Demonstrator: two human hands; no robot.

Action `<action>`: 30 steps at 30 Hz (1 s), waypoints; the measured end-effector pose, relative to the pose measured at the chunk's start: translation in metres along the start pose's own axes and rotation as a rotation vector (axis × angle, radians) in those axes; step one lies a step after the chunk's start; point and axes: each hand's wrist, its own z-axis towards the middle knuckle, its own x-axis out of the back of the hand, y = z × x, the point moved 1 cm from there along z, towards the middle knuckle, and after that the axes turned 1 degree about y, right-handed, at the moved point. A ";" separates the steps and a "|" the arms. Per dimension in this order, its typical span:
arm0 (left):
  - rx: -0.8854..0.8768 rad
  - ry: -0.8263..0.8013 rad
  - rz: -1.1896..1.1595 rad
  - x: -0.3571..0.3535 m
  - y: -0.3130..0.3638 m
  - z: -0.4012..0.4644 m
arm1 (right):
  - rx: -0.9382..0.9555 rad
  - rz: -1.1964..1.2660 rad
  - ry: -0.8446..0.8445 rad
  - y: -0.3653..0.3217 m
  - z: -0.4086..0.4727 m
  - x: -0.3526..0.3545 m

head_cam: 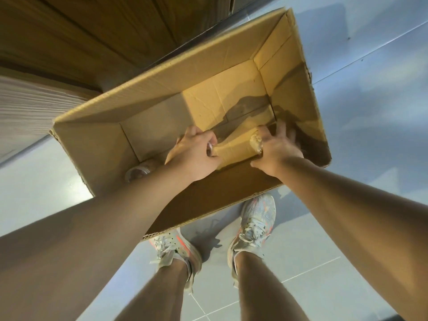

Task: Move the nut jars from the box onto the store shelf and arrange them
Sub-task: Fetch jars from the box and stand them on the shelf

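Two jars (256,143) in separate grips.

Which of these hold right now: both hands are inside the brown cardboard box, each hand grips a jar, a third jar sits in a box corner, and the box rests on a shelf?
1. Both hands reach into the brown cardboard box. True.
2. The left hand is empty. False: it grips a clear jar.
3. The right hand grips a clear nut-filled jar. True.
4. No other jar remains. False: another clear jar stands in the near left corner.
5. The box rests on a shelf. False: it sits on the pale tiled floor.
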 end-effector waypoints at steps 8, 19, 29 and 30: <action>-0.001 -0.001 0.001 0.014 0.011 -0.008 | 0.091 0.121 0.097 -0.002 -0.017 0.007; -0.177 0.087 0.062 0.113 0.090 -0.083 | 0.293 0.236 0.372 0.001 -0.118 0.145; -0.475 0.178 0.134 0.295 0.232 -0.239 | 0.242 0.269 0.560 0.058 -0.316 0.334; -0.515 0.194 0.170 0.313 0.247 -0.261 | 0.235 0.291 0.582 0.064 -0.342 0.351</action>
